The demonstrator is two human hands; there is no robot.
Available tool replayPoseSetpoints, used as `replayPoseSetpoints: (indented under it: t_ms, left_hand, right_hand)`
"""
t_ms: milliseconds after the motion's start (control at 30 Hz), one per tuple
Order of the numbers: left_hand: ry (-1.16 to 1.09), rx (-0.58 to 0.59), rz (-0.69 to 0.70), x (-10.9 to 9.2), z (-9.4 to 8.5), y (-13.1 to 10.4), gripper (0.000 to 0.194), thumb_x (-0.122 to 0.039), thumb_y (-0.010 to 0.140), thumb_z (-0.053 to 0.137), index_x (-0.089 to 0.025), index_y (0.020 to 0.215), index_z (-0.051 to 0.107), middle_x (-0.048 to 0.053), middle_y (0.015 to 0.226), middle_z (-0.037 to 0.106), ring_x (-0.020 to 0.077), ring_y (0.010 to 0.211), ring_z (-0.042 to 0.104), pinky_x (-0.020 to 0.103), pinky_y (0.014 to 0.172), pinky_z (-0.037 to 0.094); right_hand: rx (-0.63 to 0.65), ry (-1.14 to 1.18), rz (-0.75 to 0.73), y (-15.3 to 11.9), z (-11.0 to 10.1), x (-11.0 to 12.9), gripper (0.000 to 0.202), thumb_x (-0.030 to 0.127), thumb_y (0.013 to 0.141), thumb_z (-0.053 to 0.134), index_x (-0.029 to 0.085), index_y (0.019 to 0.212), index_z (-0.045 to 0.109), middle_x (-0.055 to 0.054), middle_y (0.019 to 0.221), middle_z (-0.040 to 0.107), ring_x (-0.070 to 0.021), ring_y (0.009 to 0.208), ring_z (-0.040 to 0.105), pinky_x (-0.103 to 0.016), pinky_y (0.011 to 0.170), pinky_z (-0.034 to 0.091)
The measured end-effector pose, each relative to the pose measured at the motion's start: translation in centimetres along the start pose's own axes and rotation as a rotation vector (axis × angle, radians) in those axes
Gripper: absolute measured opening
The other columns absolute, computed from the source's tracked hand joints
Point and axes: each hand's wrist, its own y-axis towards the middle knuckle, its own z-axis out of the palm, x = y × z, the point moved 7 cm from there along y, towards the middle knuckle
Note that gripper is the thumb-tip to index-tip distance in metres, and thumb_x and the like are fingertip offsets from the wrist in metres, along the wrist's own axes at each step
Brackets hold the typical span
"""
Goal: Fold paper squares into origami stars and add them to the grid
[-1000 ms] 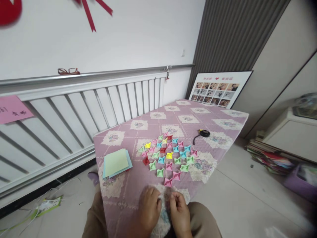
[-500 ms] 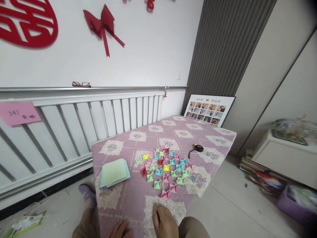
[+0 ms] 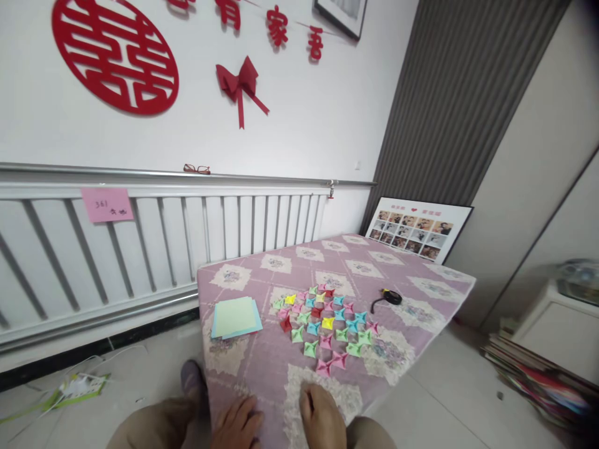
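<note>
the table (image 3: 269, 365) bears paper sheets (image 3: 235, 317), folded papers (image 3: 327, 323), a tape measure (image 3: 393, 297).

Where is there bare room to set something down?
Bare tablecloth shows between the paper stack and the folded paper pieces, from the stack down to the left hand, and beyond the pieces toward the photo board. It is crowded among the pieces, with narrow gaps; the tape measure lies off to their right.

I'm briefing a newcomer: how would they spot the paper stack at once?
Beside the white radiator lies a flowered purple tablecloth. On it, the paper stack sits left of the folded paper shapes. It is flat, pale green over light blue, and far larger than any shape.
</note>
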Motion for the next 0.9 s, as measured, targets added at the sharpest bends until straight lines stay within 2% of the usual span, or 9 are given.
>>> replayPoseSetpoints:
  t_ms: [333,433,533,600,733,800,900]
  left_hand:
    - [-0.091,0.023,-0.033,-0.7,-1.4,0.0,0.061,-0.007,0.065,0.055,-0.036,0.119,0.058,-0.003,0.139,0.048,0.0239,0.126,0.045,0.037,0.103,0.036]
    - [-0.123,0.014,-0.105,-0.8,-1.7,0.2,0.058,-0.008,0.065,0.056,-0.035,0.116,0.06,-0.003,0.136,0.051,0.0237,0.124,0.046,0.037,0.103,0.035]
    - [-0.186,-0.037,-0.236,-0.6,-2.5,1.1,0.048,-0.015,0.07,0.055,-0.032,0.114,0.061,0.0,0.129,0.057,0.0239,0.12,0.048,0.038,0.101,0.035]
    - [-0.253,-0.07,-0.306,-0.6,-3.1,2.7,0.046,-0.018,0.077,0.051,-0.028,0.121,0.057,0.003,0.125,0.059,0.0231,0.118,0.049,0.037,0.099,0.035]
    - [-0.377,-0.174,-0.363,-1.1,-4.1,8.1,0.033,-0.015,0.081,0.045,-0.02,0.109,0.061,0.007,0.111,0.063,0.0198,0.106,0.055,0.032,0.094,0.039]
    - [-0.419,-0.236,-0.424,-1.0,-4.2,11.0,0.028,-0.015,0.08,0.048,-0.018,0.105,0.06,0.007,0.105,0.064,0.0191,0.101,0.057,0.029,0.09,0.04]
    - [-0.412,-0.265,-0.449,-1.0,-3.8,15.2,0.027,-0.016,0.082,0.049,-0.017,0.108,0.058,0.008,0.106,0.063,0.0196,0.101,0.056,0.029,0.089,0.04]
  right_hand:
    - [-0.053,-0.026,-0.084,-0.1,-0.6,1.0,0.017,0.023,0.087,0.043,0.023,0.077,0.057,-0.002,0.073,0.064,-0.0175,0.07,0.061,-0.027,0.066,0.044]
    - [-0.065,-0.053,-0.11,0.1,-0.4,1.4,0.015,0.021,0.085,0.045,0.024,0.074,0.056,-0.001,0.07,0.063,-0.0172,0.067,0.061,-0.026,0.062,0.043]
    - [-0.042,-0.102,-0.117,0.6,0.2,1.8,0.016,0.018,0.082,0.047,0.024,0.069,0.055,0.0,0.067,0.063,-0.0168,0.064,0.061,-0.026,0.058,0.041]
    - [-0.014,-0.126,-0.112,0.8,0.7,2.0,0.016,0.018,0.082,0.047,0.025,0.069,0.054,0.0,0.067,0.064,-0.0165,0.063,0.061,-0.026,0.057,0.04]
    - [0.024,-0.112,-0.12,0.8,1.8,1.8,0.013,0.02,0.084,0.047,0.025,0.074,0.055,0.0,0.07,0.065,-0.0163,0.067,0.061,-0.025,0.061,0.04]
    - [0.018,-0.089,-0.135,0.5,2.3,1.4,0.012,0.021,0.084,0.047,0.025,0.074,0.054,0.0,0.07,0.064,-0.0158,0.067,0.06,-0.025,0.062,0.04]
    - [-0.032,-0.045,-0.131,0.0,3.2,0.6,0.016,0.024,0.087,0.043,0.025,0.074,0.052,0.0,0.068,0.063,-0.0152,0.065,0.059,-0.024,0.062,0.04]
